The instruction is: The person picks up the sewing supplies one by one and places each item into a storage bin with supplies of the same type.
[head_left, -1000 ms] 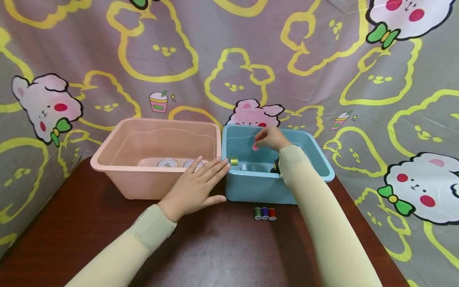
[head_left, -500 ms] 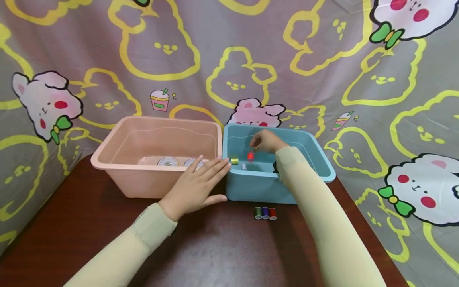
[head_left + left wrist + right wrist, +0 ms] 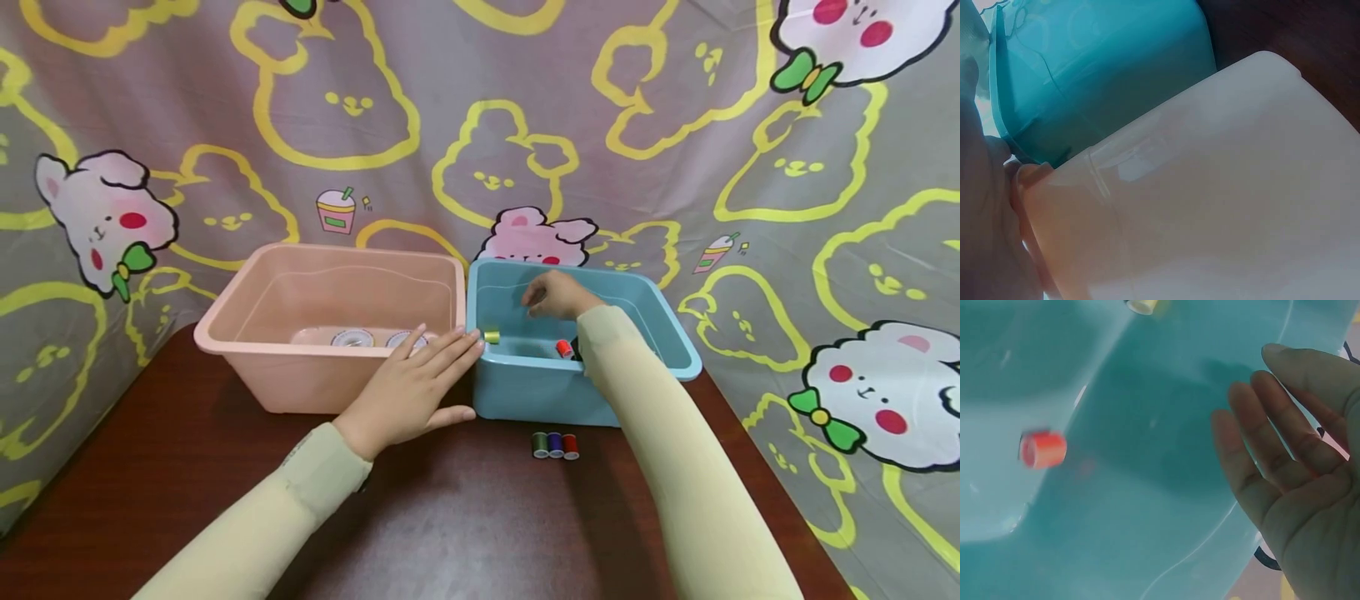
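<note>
Over the blue bin [image 3: 517,362], my right hand [image 3: 555,295] hangs with its fingers loosely bent and nothing between them. Below it, a bright red thread spool [image 3: 564,349] lies on the bin floor; it appears blurred in the right wrist view, apart from the fingers. A yellow thread spool [image 3: 491,337] lies near the bin's left wall. My left hand [image 3: 408,392] rests with straight fingers across the front rim of the pink bin [image 3: 240,348], fingertips reaching the blue bin's corner. Only a dark edge of that hand shows in the left wrist view.
Two white round discs [image 3: 352,338] lie in the pink bin. Green [image 3: 540,445], purple [image 3: 555,445] and red [image 3: 571,447] thread spools stand in a row on the brown table [image 3: 465,517] before the blue bin. A patterned curtain [image 3: 637,167] hangs close behind both bins.
My right hand has let go of the bright red spool, which dropped into the blue bin and moved right along its floor. A silvery spool there has gone from sight. My left hand stays put.
</note>
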`<state>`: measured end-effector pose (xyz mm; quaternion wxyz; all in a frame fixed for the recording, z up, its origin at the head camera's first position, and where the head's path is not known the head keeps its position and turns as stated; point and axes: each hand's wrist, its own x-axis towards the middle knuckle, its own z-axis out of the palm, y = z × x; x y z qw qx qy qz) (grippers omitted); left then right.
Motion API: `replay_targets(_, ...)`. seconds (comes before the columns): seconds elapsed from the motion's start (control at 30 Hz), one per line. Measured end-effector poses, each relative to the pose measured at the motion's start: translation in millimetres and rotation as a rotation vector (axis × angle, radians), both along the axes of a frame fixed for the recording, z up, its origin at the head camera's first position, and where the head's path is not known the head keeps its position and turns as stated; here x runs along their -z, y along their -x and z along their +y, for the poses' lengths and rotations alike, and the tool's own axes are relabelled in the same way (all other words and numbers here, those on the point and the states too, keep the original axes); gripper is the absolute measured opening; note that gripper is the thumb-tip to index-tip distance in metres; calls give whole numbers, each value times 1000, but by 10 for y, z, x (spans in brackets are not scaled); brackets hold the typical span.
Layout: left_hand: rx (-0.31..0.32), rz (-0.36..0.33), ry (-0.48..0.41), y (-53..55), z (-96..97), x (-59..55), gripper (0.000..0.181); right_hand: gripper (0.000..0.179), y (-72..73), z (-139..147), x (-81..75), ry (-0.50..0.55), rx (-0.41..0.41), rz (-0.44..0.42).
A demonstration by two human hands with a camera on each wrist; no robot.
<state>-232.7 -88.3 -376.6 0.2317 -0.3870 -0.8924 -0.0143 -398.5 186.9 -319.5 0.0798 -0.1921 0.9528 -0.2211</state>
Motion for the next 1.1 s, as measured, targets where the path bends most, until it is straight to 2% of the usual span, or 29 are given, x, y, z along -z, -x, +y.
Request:
replay_targets(0.27, 12, 16, 8, 15, 13, -3, 82, 17, -26, 76, -41, 61, 22, 65)
replay_targets(0.5, -3, 2, 28, 17, 9, 6, 82, 18, -30, 107, -78, 77, 43, 66)
replay_targets(0.77, -4, 2, 24, 1, -1, 3, 81, 19, -96, 72, -236, 122, 20, 84)
replay_targets(1.1, -13, -9, 17, 19, 9, 22, 81, 21, -217, 69, -423, 130, -4, 130)
